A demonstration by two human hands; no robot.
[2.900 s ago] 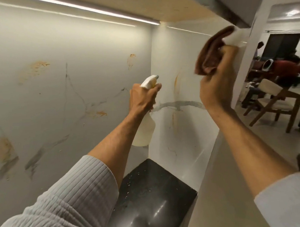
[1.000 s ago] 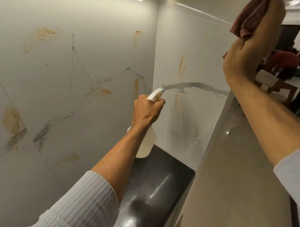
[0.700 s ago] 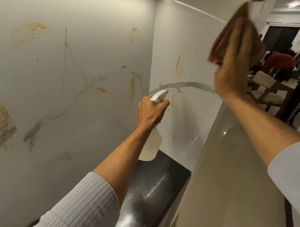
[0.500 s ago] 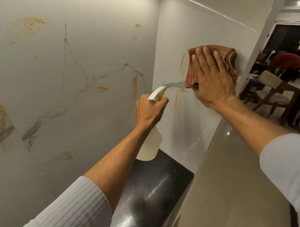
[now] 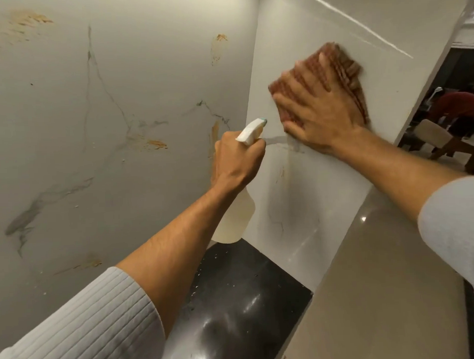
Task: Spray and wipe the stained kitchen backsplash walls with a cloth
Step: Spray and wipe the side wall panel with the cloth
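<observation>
Head view: cloth (image 5: 343, 65) under flat right hand (image 5: 322, 114) — left hand (image 5: 236, 160) grips spray bottle (image 5: 236, 221).

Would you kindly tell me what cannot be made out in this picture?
Head view:
The side wall beneath the cloth: covered by it and the right hand.
The cloth's edges: motion-blurred.
The trigger of the spray bottle: hidden by the left hand.
The person in red: small, cut off by the right edge.

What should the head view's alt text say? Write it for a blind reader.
The right hand presses a reddish-brown cloth flat on the white side wall, while the left hand grips a spray bottle aimed at that wall. Orange stains dot the back wall.
</observation>
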